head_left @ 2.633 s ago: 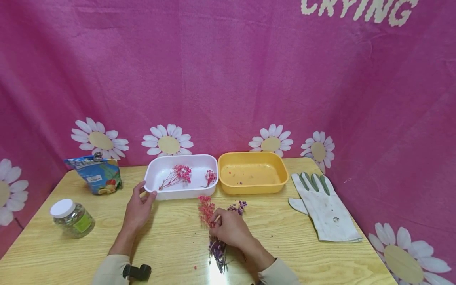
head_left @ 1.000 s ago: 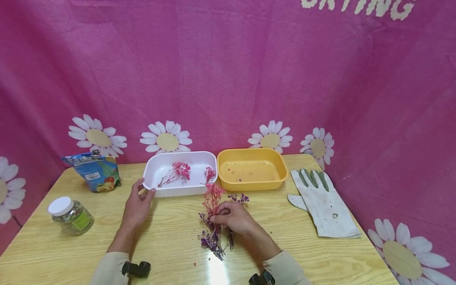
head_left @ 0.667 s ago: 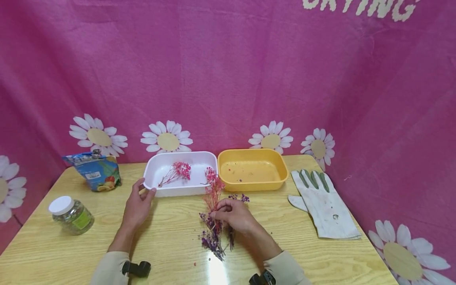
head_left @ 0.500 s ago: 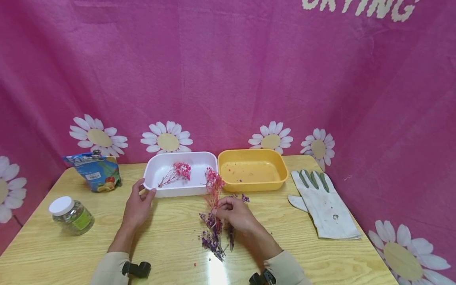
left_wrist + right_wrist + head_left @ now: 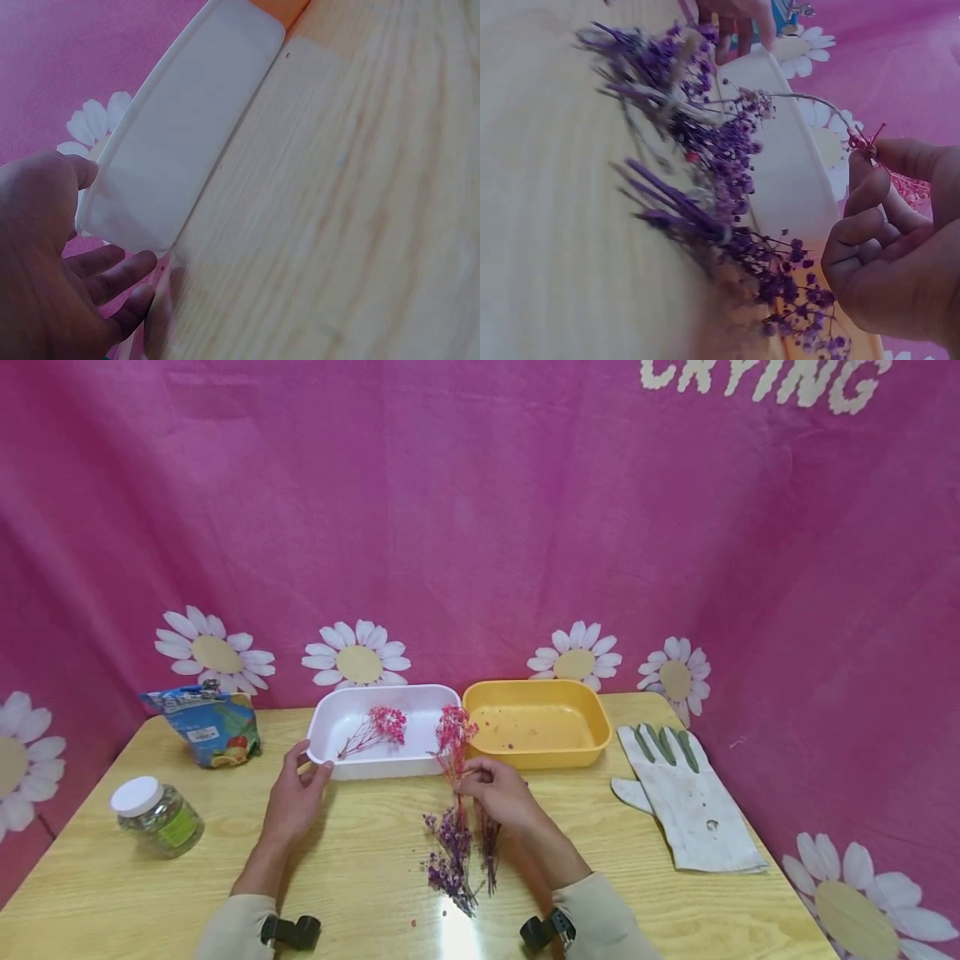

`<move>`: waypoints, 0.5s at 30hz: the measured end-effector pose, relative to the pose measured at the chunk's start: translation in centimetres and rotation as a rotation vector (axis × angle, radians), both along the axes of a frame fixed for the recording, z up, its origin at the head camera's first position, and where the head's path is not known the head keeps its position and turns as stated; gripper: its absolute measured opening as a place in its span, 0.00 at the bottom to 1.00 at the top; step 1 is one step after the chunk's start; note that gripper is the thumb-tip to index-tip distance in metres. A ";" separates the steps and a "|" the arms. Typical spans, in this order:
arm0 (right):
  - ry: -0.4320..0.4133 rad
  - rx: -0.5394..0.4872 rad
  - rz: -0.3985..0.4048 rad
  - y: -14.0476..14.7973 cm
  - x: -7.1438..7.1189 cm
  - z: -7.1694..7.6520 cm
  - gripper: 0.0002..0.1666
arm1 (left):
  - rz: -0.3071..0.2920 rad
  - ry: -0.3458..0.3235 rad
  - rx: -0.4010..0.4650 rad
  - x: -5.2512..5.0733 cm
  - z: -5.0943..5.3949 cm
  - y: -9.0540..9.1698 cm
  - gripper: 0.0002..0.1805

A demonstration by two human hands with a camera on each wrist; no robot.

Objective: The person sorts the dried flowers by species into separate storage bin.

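Observation:
My right hand (image 5: 501,793) pinches a sprig of pink dried flowers (image 5: 453,731) by its stems. The blossoms stand in front of the white tray's right end. In the right wrist view, a thin stem or string (image 5: 817,100) runs from the pinched end towards the purple dried flowers (image 5: 727,161). Those purple bunches (image 5: 450,852) lie on the table below the hand. My left hand (image 5: 295,797) holds the near left corner of the white tray (image 5: 390,768), thumb at the rim. Inside the tray lies another pink sprig (image 5: 386,724).
A yellow tray (image 5: 536,758) with a few crumbs stands against the white one's right side. To the right lies a white work glove (image 5: 701,810) with green on its fingers. A lidded jar (image 5: 161,818) and a blue pouch (image 5: 210,727) stand at the left.
My right hand has moved forward, drawing the pink sprig up from the purple flowers towards the white tray. The purple bunches stay on the table. My left hand keeps its place.

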State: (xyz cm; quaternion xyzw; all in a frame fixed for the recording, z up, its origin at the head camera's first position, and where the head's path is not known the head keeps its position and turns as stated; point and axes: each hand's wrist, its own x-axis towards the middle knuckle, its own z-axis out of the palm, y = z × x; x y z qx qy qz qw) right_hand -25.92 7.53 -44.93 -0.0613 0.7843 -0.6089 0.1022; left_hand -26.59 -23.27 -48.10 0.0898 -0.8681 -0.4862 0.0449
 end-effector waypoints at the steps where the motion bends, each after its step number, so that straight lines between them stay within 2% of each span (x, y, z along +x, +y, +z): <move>1: 0.004 0.006 -0.007 -0.1 -0.3 0.1 0.16 | 0.001 0.000 -0.002 0.1 0.0 0.0 0.36; 10: 0.037 0.001 -0.073 -1.4 -3.0 1.8 0.15 | 0.001 0.000 -0.003 0.1 0.1 0.0 0.36; 15: 0.050 0.057 -0.088 -2.0 -4.8 2.6 0.15 | 0.006 -0.006 -0.007 0.1 0.1 0.1 0.36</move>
